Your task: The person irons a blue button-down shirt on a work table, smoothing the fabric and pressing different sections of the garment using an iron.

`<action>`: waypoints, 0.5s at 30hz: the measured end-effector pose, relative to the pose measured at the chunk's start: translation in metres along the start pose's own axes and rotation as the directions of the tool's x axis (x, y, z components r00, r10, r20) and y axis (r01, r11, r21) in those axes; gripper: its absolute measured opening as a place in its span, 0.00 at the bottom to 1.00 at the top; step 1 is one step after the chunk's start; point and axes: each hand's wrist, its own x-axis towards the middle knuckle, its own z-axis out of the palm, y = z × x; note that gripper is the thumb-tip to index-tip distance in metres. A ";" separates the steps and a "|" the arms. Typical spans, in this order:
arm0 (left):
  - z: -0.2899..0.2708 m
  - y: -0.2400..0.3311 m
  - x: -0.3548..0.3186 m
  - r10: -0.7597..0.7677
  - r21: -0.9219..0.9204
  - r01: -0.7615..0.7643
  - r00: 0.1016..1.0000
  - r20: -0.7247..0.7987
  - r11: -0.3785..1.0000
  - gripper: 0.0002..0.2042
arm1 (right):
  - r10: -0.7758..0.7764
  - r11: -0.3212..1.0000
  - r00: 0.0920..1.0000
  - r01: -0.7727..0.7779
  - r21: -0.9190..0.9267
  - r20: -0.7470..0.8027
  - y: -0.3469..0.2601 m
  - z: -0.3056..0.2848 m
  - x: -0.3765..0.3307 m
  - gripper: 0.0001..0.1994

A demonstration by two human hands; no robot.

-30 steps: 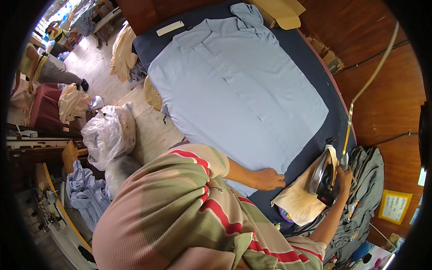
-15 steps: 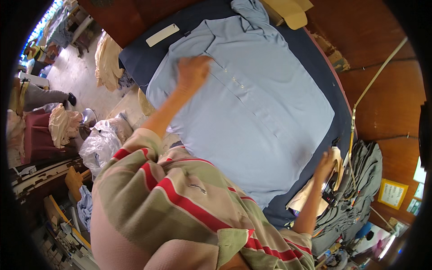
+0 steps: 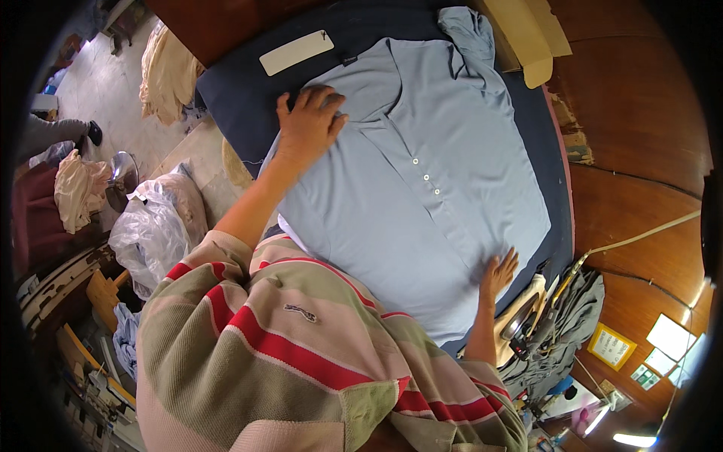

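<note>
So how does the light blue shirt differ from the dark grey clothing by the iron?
The light blue shirt is much paler than the dark grey clothing. The light blue shirt lies spread nearly flat, while the dark grey clothing is bunched in folds. The left hand is by the light blue shirt's neckline; neither hand is on the dark grey clothing. Both are cloth.

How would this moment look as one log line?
left hand: by shirt neckline | right hand: open, at hem | shirt: spread out | iron: unheld
</note>
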 end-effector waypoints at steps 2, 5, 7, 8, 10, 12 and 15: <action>-0.002 0.015 0.003 0.077 -0.040 -0.078 0.997 -0.014 0.996 0.12 | -0.251 0.927 0.947 0.295 0.232 -0.201 -0.076 -0.004 0.016 0.31; 0.012 0.032 0.009 0.067 -0.095 -0.072 0.996 -0.056 0.993 0.08 | -0.480 0.683 0.869 0.458 0.569 -0.122 -0.207 -0.011 0.016 0.23; 0.020 0.039 0.012 0.084 -0.103 -0.086 0.996 -0.023 0.991 0.07 | -0.693 0.654 0.721 0.620 0.433 0.012 -0.267 -0.022 0.013 0.23; 0.023 0.042 0.013 0.101 -0.106 -0.101 0.995 -0.007 0.989 0.06 | -0.733 0.621 0.680 0.662 0.418 0.012 -0.285 -0.018 0.013 0.24; 0.026 0.046 0.014 0.098 -0.096 -0.098 0.995 -0.008 0.991 0.05 | -0.797 0.573 0.604 0.740 0.352 0.027 -0.308 -0.007 0.012 0.26; 0.028 0.047 0.014 0.079 -0.100 -0.080 0.997 -0.013 0.992 0.04 | -0.836 0.541 0.546 0.805 0.243 0.053 -0.318 0.005 0.011 0.28; 0.032 0.046 0.019 0.037 -0.118 -0.039 0.999 -0.021 0.992 0.03 | -0.850 0.527 0.514 0.823 0.212 0.118 -0.314 0.023 0.008 0.33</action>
